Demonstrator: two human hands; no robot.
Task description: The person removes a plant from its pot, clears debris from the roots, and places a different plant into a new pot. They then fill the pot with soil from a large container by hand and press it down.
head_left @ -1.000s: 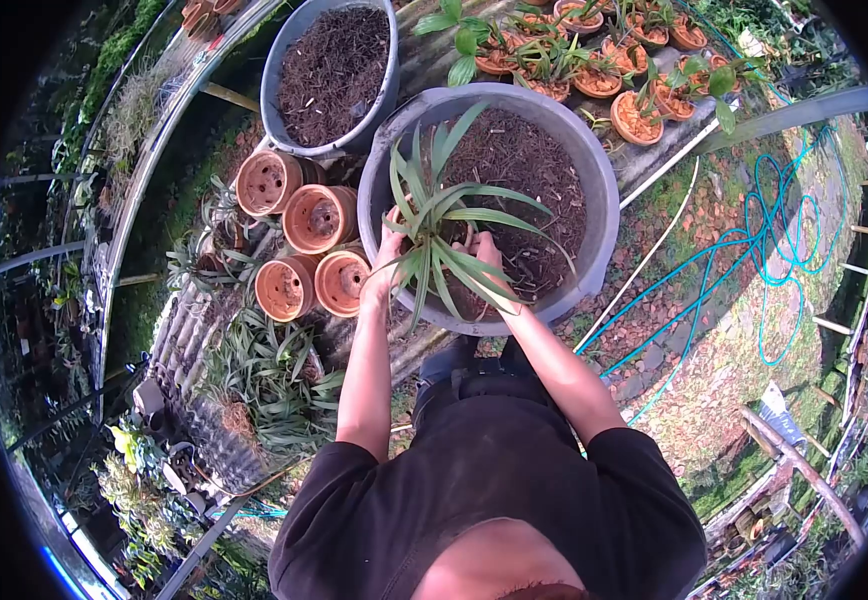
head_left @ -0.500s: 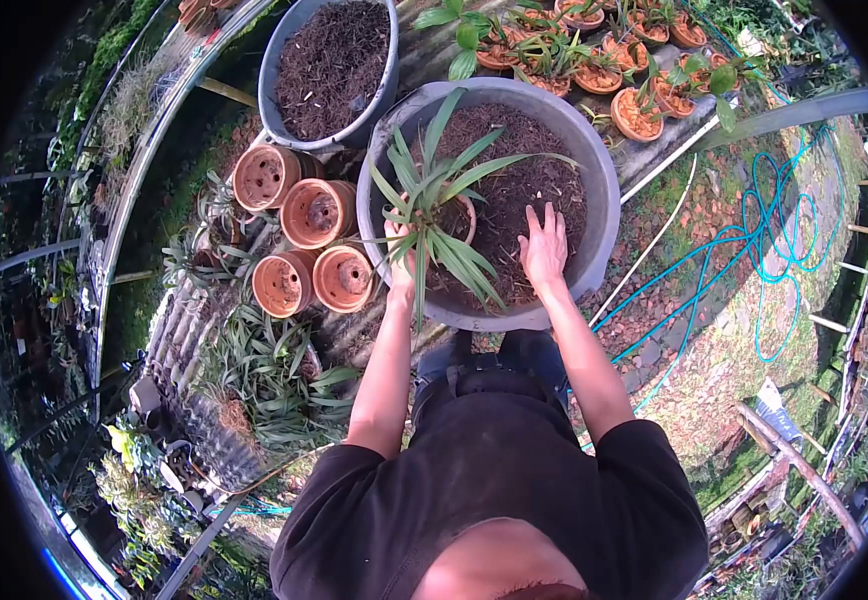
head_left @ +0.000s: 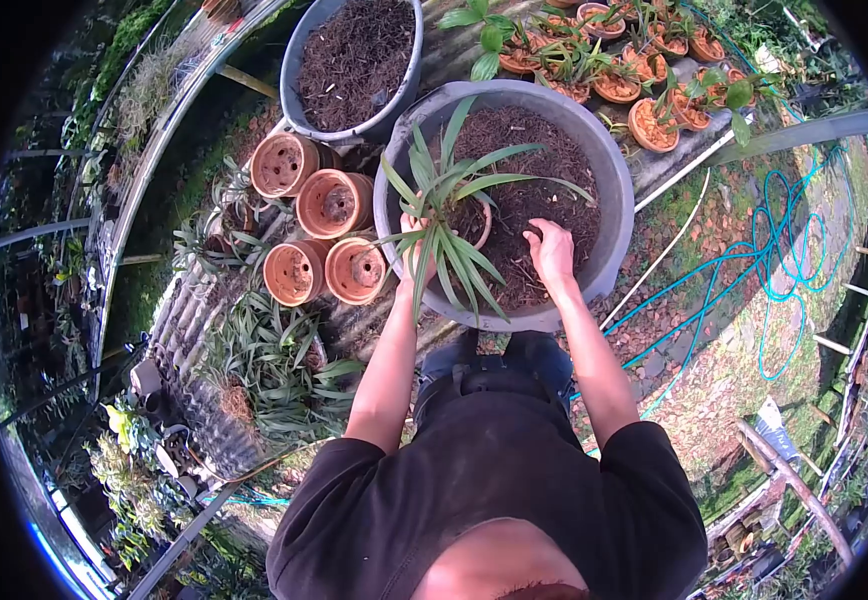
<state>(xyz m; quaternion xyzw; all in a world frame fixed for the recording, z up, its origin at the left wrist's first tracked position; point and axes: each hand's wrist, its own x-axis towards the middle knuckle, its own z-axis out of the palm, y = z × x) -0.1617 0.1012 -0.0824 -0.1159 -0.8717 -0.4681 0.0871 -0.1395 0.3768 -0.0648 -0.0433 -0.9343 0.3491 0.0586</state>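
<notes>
A strappy, long-leaved green plant [head_left: 444, 205] sits in a terracotta pot [head_left: 485, 222], inside a big grey tub [head_left: 622, 215] of dark, fibrous potting soil [head_left: 514, 130]. My left hand [head_left: 418, 245] grips the pot on its left side; leaves cover part of the fingers. To the right of the pot, my right hand [head_left: 552, 250] is down at the soil with its fingers curled in and closed. What it has gathered is mostly hidden under the palm, but only soil lies around it.
Several terracotta pots [head_left: 335, 203] stand left of the tub. Behind them is a second grey tub [head_left: 417, 70] of soil. Potted plants [head_left: 654, 125] fill the back right. A teal hose [head_left: 754, 240] loops over the ground at right, and leafy plants [head_left: 274, 370] lie at lower left.
My right hand's spread fingers have curled in and drawn slightly back toward me over the soil. The left hand stays at the pot. The whole view has shifted slightly.
</notes>
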